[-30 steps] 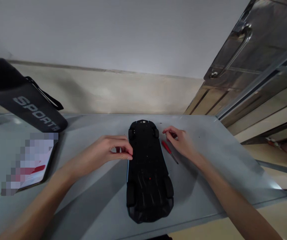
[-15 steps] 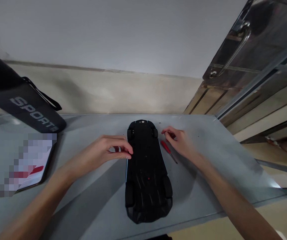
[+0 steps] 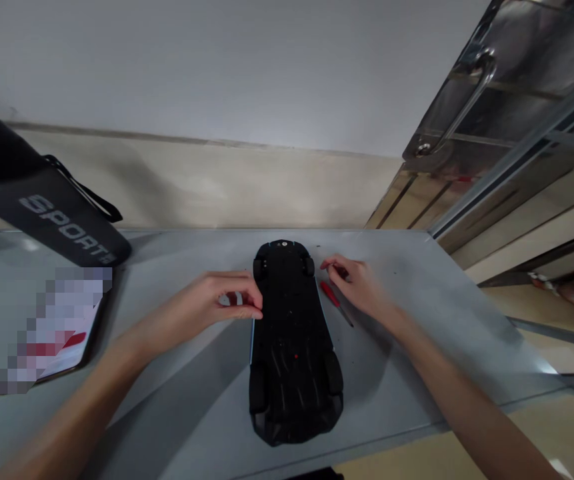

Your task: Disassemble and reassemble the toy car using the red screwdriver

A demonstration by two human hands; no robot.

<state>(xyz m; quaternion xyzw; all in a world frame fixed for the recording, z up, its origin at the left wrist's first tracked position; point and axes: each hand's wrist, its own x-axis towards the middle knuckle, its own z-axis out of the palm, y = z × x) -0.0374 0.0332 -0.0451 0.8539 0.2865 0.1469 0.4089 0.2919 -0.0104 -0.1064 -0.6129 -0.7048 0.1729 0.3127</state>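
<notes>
A black toy car [image 3: 294, 313] lies upside down, its underside and wheels facing up and a thin blue strip of body showing along the sides. My left hand [image 3: 221, 300] is at the car's left edge, thumb and index finger curved together; whether anything is between the tips is hidden. To the right of the car's upper end, my right hand [image 3: 354, 280] has curled fingers in a pinch, and I cannot make out what they hold. Just below those fingers, a screwdriver [image 3: 333, 297] with a red handle rests on the grey table [image 3: 207, 413].
A dark bottle [image 3: 67, 213] marked SPORT with a strap leans at the left. In front of it lies a phone [image 3: 74, 353] with its screen lit. The wall [image 3: 247, 187] borders the table's back, and a metal door with a handle [image 3: 461, 110] stands at right.
Both hands keep nearly the same pose beside the car. The whole view has shifted slightly; otherwise the car and the screwdriver look unmoved.
</notes>
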